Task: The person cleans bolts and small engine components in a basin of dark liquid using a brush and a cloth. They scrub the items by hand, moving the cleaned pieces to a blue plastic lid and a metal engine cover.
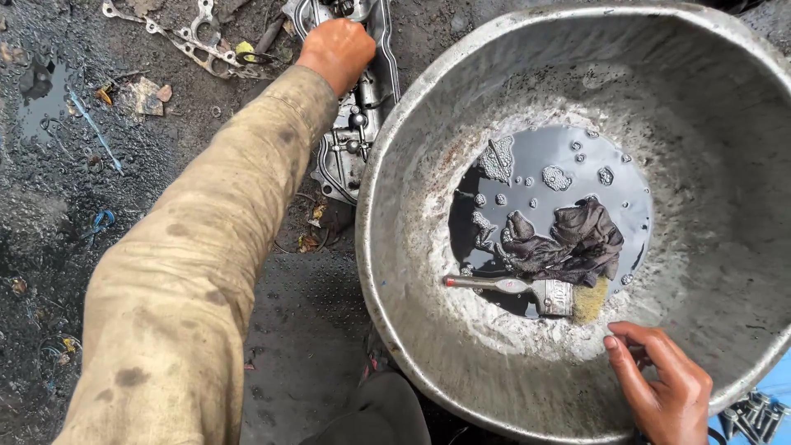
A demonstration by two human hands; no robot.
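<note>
My left hand (336,49) reaches far forward in a stained tan sleeve and rests on a grey metal engine cover (354,140) lying on the oily ground; its fingers are hidden, curled over the part. My right hand (663,387) hangs inside the near wall of a large dented metal basin (412,272), fingers bent, holding nothing. In the basin's bottom lies a pool of black liquid (560,156) with a dark rag (577,243) and a paintbrush (527,290) just ahead of my right hand.
A thin metal gasket (185,37) lies at the top left beside small scraps. Wet black ground with puddles (45,99) spreads to the left. Dark metal parts (754,416) on a blue surface show at the bottom right corner.
</note>
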